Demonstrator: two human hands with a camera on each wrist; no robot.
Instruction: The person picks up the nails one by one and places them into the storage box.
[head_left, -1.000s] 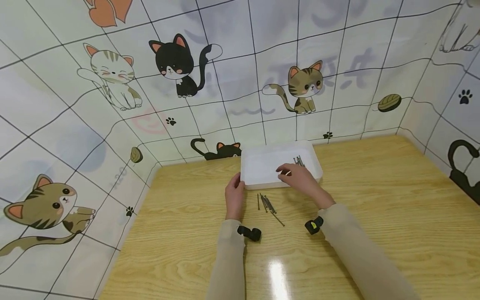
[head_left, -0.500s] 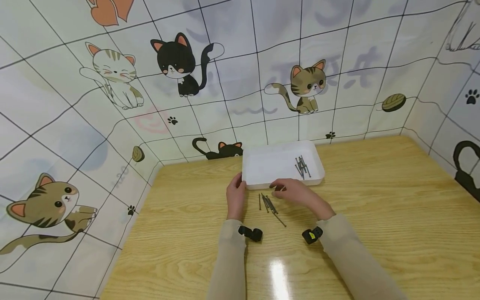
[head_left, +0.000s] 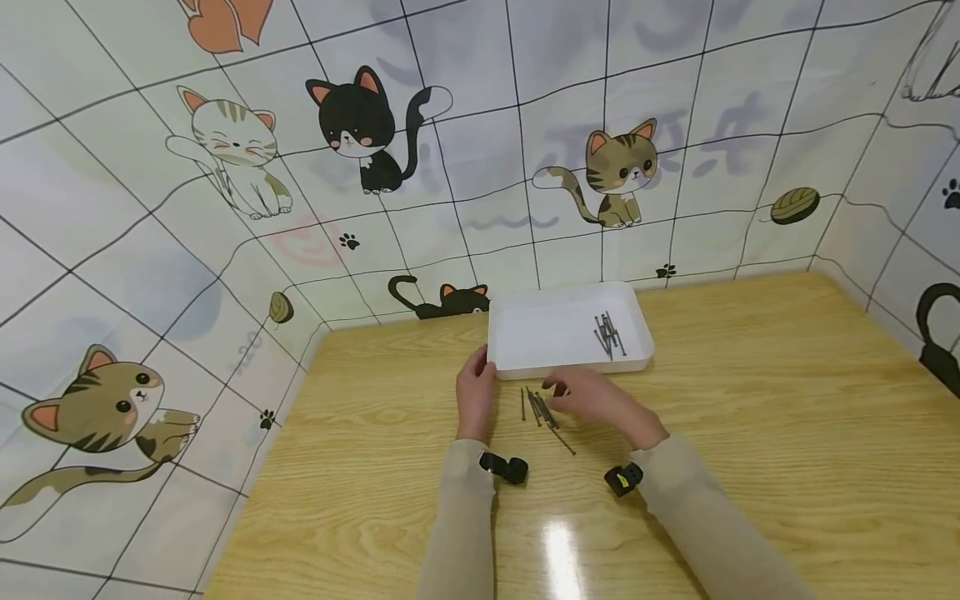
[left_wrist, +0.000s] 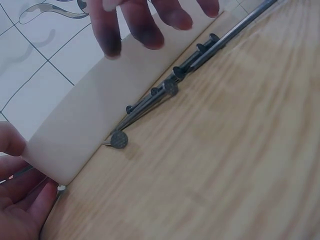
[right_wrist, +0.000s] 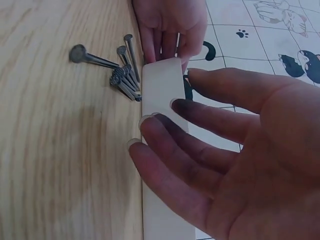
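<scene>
My left hand (head_left: 476,394) holds the near left corner of a white tray (head_left: 525,372). In the left wrist view its thumb (left_wrist: 11,140) lies against the tray wall, with the other fingers around the corner. My right hand (head_left: 596,402) hovers beside a loose pile of nails (head_left: 542,408) in front of the tray. Its fingers are spread and loosely bent, with nothing between them in the right wrist view. The nails (right_wrist: 122,77) lie on the table with their flat round heads toward me. More nails (head_left: 609,335) lie inside the tray's right end.
The wooden table (head_left: 750,400) extends on both sides of the tray. Close behind the tray rises a wall (head_left: 480,167) printed with cartoon cats, and further walls stand at left and right. Each wrist bears a small black camera (head_left: 513,469).
My right hand has come back from over the tray, near its nails, to the pile of nails in front. My left hand stays at the tray's corner.
</scene>
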